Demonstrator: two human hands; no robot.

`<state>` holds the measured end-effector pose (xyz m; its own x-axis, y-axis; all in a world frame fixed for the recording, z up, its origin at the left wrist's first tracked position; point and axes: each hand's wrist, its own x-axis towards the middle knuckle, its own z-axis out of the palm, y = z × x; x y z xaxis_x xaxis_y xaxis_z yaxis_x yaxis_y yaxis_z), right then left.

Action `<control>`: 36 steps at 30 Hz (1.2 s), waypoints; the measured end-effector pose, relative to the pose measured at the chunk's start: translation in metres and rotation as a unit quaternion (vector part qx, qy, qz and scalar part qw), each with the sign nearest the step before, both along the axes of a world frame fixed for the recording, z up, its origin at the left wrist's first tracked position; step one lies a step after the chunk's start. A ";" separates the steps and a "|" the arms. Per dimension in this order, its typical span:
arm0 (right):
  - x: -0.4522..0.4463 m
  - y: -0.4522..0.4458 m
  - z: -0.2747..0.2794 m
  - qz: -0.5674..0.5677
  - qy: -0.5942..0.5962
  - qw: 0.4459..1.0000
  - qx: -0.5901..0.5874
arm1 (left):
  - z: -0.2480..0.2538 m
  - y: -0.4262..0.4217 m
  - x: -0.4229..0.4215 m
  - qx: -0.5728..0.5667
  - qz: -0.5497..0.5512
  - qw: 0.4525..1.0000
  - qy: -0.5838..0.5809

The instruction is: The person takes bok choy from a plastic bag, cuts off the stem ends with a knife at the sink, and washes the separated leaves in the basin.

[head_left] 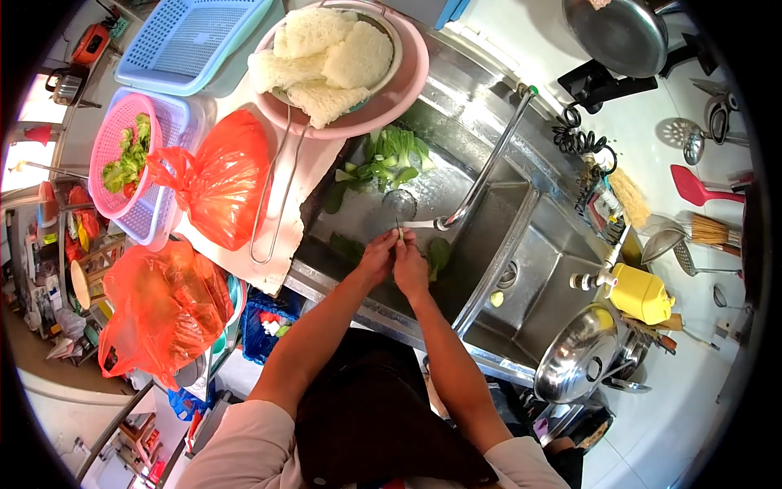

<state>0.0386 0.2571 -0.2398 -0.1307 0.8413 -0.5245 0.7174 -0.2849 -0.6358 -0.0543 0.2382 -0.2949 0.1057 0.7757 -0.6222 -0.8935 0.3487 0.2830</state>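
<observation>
My left hand [378,257] and my right hand [410,266] meet over the left basin of a steel sink [464,277], just below the faucet spout [425,224]. Both are closed, fingertips pinched together around a small pale-green vegetable stalk [399,234], mostly hidden by the fingers. Beyond them, a bunch of leafy greens [393,156] lies in the basin. One loose green leaf [438,256] is close beside my right hand, and another dark leaf [347,245] sits left of my hands.
On the left counter, a pink basin [414,81] holds a bowl of pale, spongy food [358,55], beside a tied red bag [232,183]. A blue basket [191,45] and a pink basket [102,155] stand farther left. A metal lid [574,354] and yellow jug [642,293] flank the right basin.
</observation>
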 end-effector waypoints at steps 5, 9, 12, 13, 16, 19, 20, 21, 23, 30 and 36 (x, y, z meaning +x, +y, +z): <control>0.001 0.003 -0.018 0.030 -0.045 0.999 0.001 | -0.005 0.001 0.004 -0.004 0.006 1.000 0.023; 0.001 0.005 -0.019 0.055 -0.067 0.996 0.001 | -0.001 0.003 0.003 -0.045 0.027 0.998 -0.032; 0.000 0.005 -0.011 0.039 -0.067 0.997 0.024 | -0.004 0.007 0.003 -0.063 0.008 0.998 -0.030; -0.002 0.004 -0.008 0.031 -0.065 0.997 0.038 | -0.003 0.011 0.003 -0.072 0.006 0.997 -0.015; -0.005 0.000 0.012 -0.078 -0.039 0.993 0.079 | -0.005 0.012 0.001 -0.070 0.012 0.997 0.022; 0.001 0.002 0.004 -0.049 -0.032 0.993 0.099 | -0.018 0.007 0.007 -0.106 0.033 0.991 0.078; 0.007 0.003 -0.004 -0.047 -0.040 0.993 0.098 | -0.025 0.006 0.011 -0.127 0.042 0.986 0.100; 0.018 0.005 -0.021 -0.044 -0.047 0.993 0.097 | -0.021 0.006 0.009 -0.141 0.048 0.985 0.086; 0.035 0.008 -0.044 -0.061 -0.020 0.993 0.098 | -0.004 0.010 -0.002 -0.169 0.062 0.982 0.059; 0.023 0.047 0.014 -0.237 0.284 0.882 -0.293 | -0.006 0.023 -0.015 -0.129 -0.131 0.887 0.423; 0.002 0.067 -0.015 -0.374 0.440 0.705 -0.411 | 0.028 0.013 -0.014 -0.168 -0.221 0.659 0.700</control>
